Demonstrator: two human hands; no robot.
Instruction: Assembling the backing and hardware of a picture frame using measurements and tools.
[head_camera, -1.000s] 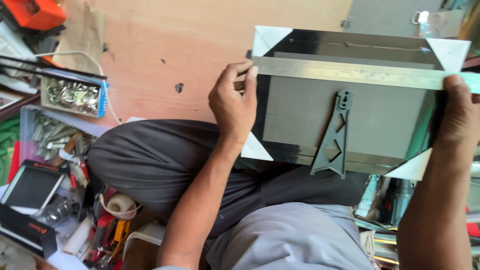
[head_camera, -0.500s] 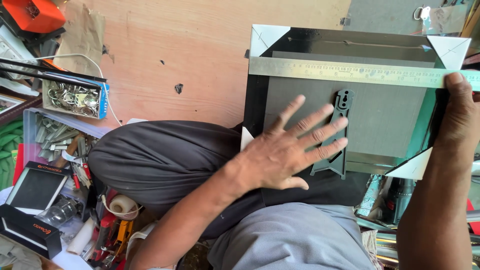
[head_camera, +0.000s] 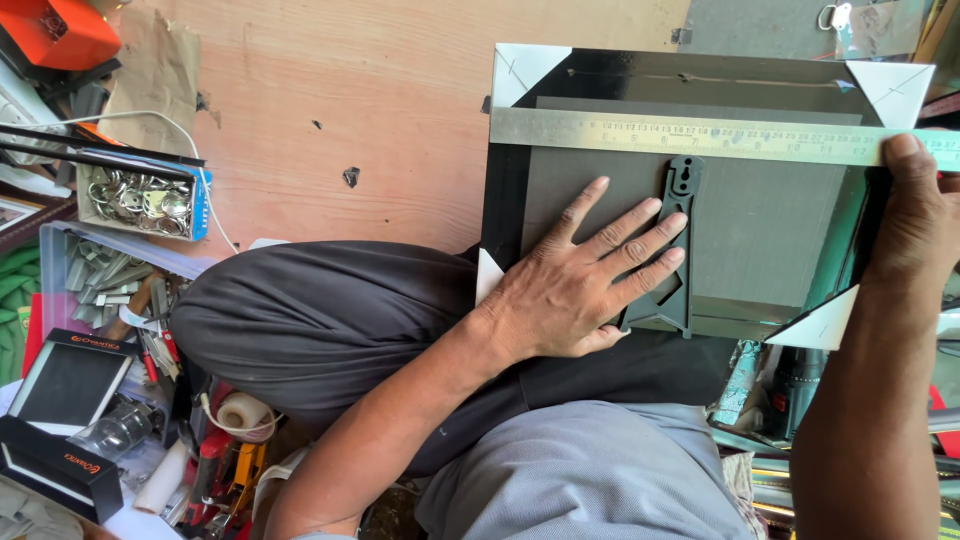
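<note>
- Left hand (head_camera: 570, 290) lies flat, grip released, fingers spread on the back of the black picture frame (head_camera: 505, 200), which rests on the lap
- Right hand (head_camera: 915, 215) pins the steel ruler (head_camera: 680, 135) across the frame's top edge, thumb pressing

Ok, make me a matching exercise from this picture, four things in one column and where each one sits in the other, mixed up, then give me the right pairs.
Things:
1. steel ruler
2. left hand
3. right hand
4. box of metal rings

Places:
A. on the wooden board, far left of the frame
B. flat on the grey back panel, fingers on the black stand piece
C. across the upper part of the picture frame
D. at the frame's right edge, thumb on the ruler's end

Pairs: 1-C, 2-B, 3-D, 4-A
</note>
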